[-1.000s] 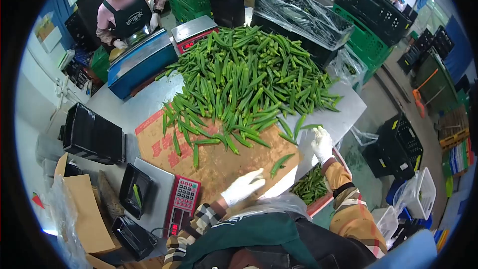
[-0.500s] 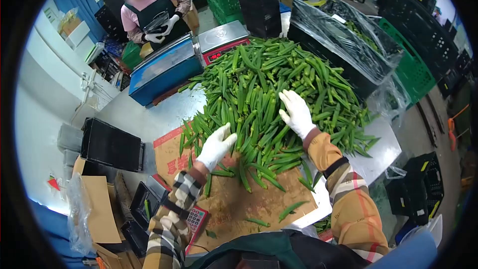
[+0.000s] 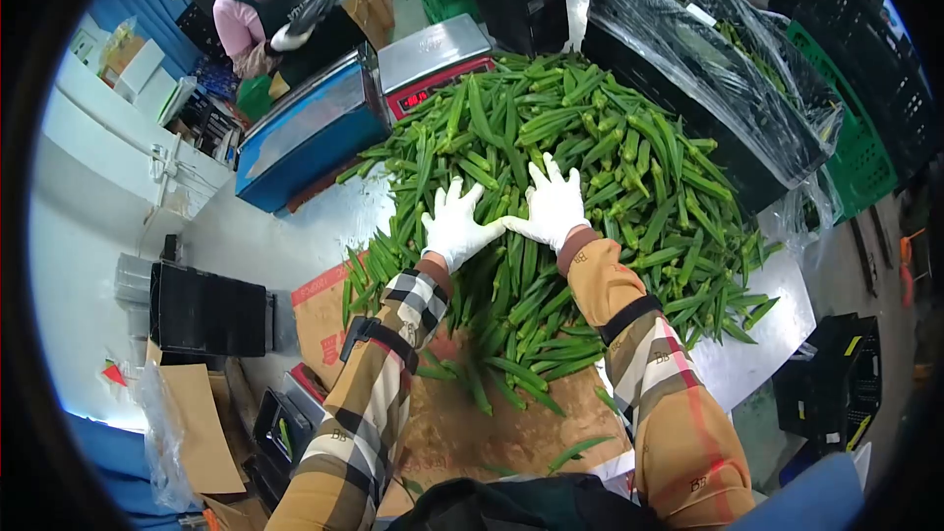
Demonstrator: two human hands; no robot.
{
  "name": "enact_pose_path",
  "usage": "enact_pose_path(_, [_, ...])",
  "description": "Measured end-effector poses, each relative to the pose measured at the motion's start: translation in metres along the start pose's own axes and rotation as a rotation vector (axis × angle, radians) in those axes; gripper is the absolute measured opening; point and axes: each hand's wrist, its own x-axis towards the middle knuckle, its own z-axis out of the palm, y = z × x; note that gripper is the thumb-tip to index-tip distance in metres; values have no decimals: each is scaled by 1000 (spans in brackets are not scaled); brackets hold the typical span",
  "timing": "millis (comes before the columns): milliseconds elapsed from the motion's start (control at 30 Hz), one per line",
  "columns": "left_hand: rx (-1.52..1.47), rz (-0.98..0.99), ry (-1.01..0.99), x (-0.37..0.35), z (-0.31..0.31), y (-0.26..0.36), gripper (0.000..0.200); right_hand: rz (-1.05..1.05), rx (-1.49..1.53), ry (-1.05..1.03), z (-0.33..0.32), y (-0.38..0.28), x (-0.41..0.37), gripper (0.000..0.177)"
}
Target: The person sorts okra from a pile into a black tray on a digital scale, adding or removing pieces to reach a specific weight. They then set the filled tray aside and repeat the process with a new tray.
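Note:
A large heap of green okra (image 3: pixel 649 187) covers much of the metal table and spills onto a flattened cardboard sheet (image 3: pixel 492 423). My left hand (image 3: pixel 456 226), in a white glove, lies spread on the front middle of the heap. Beside it, my right hand (image 3: pixel 553 205), gloved too, rests on the okra with its fingers apart. The two thumbs meet or nearly meet at the tips. Neither hand is wrapped round a pod. Some okra under the palms is hidden.
Behind the heap stand a scale (image 3: pixel 433 54) with a red display and a blue box (image 3: pixel 310 133). A plastic-lined black crate (image 3: pixel 708 79) is at the right back. Across the table a person (image 3: pixel 285 10) in white gloves handles a dark plastic item. A black bin (image 3: pixel 208 310) sits left.
Both hands have moved forward onto the heap and closer together, fingers now spread. The view has shifted slightly. The other person has raised the dark plastic item.

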Motion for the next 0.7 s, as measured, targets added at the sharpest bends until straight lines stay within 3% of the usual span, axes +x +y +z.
enact_pose_path(133, [122,122,-66,-53,10,-9,77,-39,46,-28,7,-21,-49,87])
enact_pose_path(233, [147,182,-81,-118,21,-7,70,-135,250,-119,39,-32,-95,86])
enact_pose_path(267, [150,209,-133,-141,27,-10,76,-164,294,-86,56,-38,-120,86])
enact_pose_path(300, [144,216,-163,-164,30,-9,76,-201,227,-203,50,-44,-145,82])
enact_pose_path(400, [141,236,-192,-229,43,-5,82,-229,155,-154,61,-49,-208,70])
enact_pose_path(433, [98,255,-178,-250,49,-4,86,-278,148,-52,63,-45,-232,67])
enact_pose_path(533, [65,323,-184,-305,50,13,91,-313,263,45,62,-30,-292,73])
enact_pose_path(700, [9,534,-284,-374,54,46,92,-178,289,-20,54,-20,-377,84])
